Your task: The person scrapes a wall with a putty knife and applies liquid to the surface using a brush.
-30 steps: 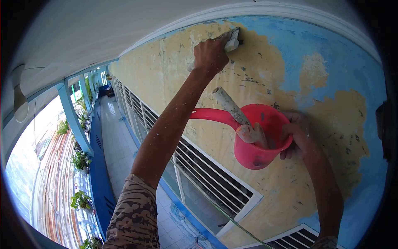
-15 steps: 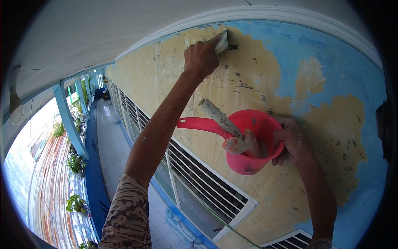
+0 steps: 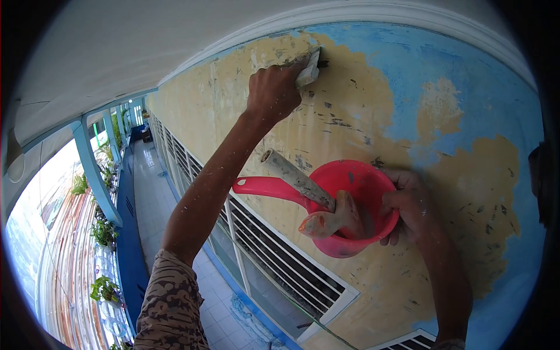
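- Shifted a little left and down in view since the earlier frame: left hand (image 3: 274,93) with scraper (image 3: 309,72), likewise the pink dipper (image 3: 374,191).
- Curled firmly around the scraper, at left, with blade up at the patchy tan-and-blue wall (image 3: 356,99).
- Pinched on the dipper's rim (thumb inside, fingers outside): right hand (image 3: 410,201).
- Held out before the wall, lower than the scraper: dipper, handle pointing left.
- Leaning out over its rim: smeared tube (image 3: 300,179).
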A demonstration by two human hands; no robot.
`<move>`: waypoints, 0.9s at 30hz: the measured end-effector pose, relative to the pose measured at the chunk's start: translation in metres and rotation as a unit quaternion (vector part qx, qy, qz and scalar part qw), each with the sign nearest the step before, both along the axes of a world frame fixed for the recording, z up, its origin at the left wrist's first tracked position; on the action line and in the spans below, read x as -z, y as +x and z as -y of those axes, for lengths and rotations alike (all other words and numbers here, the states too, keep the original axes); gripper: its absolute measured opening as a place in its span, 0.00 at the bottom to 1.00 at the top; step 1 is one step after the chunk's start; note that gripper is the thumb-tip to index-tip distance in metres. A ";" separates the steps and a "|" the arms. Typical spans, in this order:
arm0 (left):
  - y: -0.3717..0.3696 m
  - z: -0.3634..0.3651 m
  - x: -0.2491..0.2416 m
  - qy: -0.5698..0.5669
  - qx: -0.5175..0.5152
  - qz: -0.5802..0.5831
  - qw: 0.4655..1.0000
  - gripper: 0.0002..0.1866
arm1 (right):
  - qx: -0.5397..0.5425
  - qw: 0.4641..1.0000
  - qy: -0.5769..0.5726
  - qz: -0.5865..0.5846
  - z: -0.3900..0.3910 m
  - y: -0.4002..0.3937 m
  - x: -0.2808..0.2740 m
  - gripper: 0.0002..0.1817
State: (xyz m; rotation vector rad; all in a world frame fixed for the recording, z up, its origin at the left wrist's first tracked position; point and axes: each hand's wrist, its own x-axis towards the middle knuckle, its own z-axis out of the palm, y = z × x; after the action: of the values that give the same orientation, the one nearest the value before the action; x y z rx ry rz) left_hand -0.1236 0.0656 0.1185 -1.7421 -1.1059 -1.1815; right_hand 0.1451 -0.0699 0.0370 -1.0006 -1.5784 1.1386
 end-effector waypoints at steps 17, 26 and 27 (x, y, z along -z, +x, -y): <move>-0.005 -0.007 -0.011 0.028 -0.008 0.002 1.000 0.32 | -0.017 1.000 -0.004 -0.005 -0.001 0.002 0.002 0.24; -0.004 -0.015 -0.005 0.063 0.019 0.013 0.998 0.31 | -0.014 1.000 -0.008 0.006 0.000 0.002 0.003 0.23; -0.005 -0.014 -0.011 0.060 0.018 0.014 0.998 0.31 | -0.015 1.000 -0.010 0.007 0.000 0.002 0.004 0.23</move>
State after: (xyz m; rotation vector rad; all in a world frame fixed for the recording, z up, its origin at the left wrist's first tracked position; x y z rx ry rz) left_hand -0.1284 0.0794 0.1299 -1.6641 -1.0022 -1.2730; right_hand 0.1470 -0.0696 0.0333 -1.0035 -1.6010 1.1732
